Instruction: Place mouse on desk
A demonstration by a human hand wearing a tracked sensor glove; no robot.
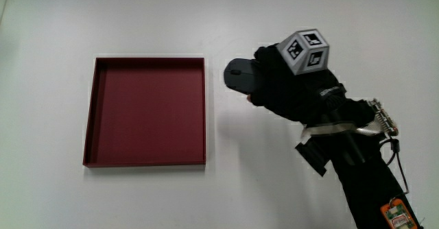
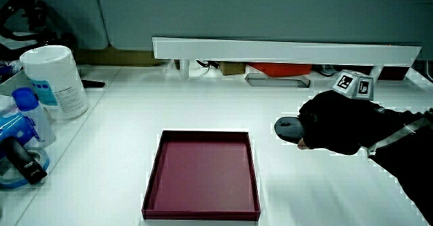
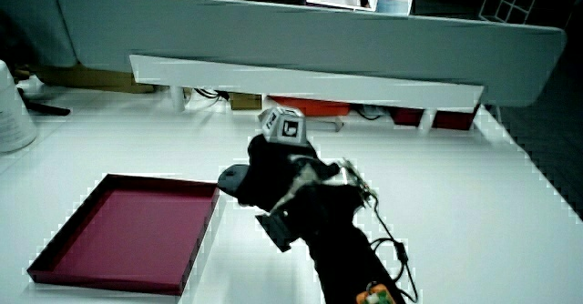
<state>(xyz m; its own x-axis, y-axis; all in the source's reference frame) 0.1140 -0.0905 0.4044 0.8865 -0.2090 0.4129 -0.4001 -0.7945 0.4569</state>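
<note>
1. Your hand (image 1: 291, 85) lay over the dark mouse (image 1: 239, 73) on the white desk (image 1: 137, 23); the patterned cube (image 1: 306, 50) sat up on its back.
2. Your grip was curled down around the mouse; its front end poked out past your fingers (image 2: 312, 121) in a side view.
3. The mouse (image 2: 287, 128) was just beside the red tray (image 1: 147, 112), outside its wall; in both side views it appeared to rest on the desk.
4. Near the desk's edge stood a white tub (image 2: 55, 80) and a blue-capped bottle (image 2: 30, 114), well apart from your hand.
</note>
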